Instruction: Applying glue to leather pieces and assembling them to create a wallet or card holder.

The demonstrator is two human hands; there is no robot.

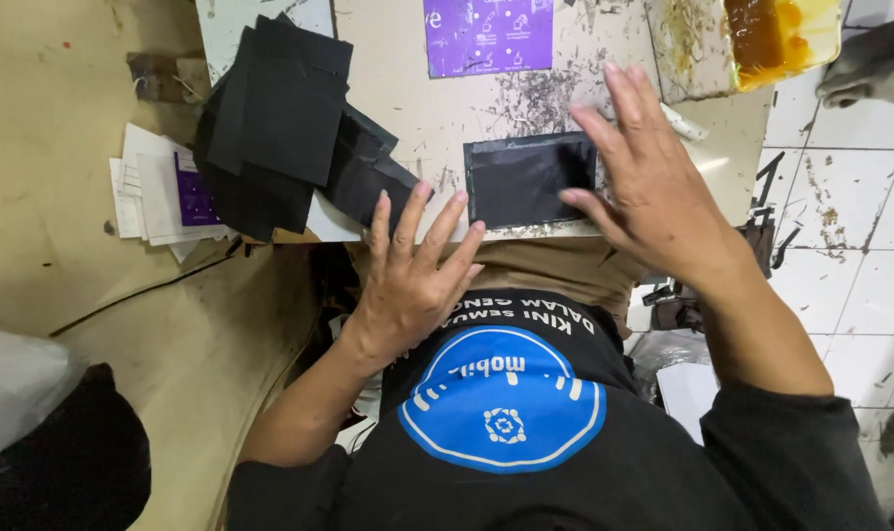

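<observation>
From the head camera, looking straight down, a small pale work surface (437,118) sits at about 12 o'clock from the person's chest, its near edge just above the lap. On it, close to that near edge, lies a black rectangular piece (528,181) with a slightly shiny border, flat and square to the edge. The right hand (654,187) is spread wide open over the piece's 3 o'clock end, fingers fanned and fingertips touching or just above it, holding nothing; it looks placed to press the piece flat rather than to lift it. The left hand (413,280) is also open, fingers splayed and empty, at about 7 o'clock from the piece, its fingertips reaching the surface's near edge just beside the piece's corner, seemingly to steady that side. At 9 to 10 o'clock from the piece a loose stack of black sheets (280,118) overhangs the surface's left edge, within easy reach of the left hand. A purple printed card (488,35) lies at 12 o'clock, and a tray of amber glue (776,34) sits at 1 o'clock, near the right hand's side. White papers (157,192) lie on the floor at 9 o'clock.
</observation>
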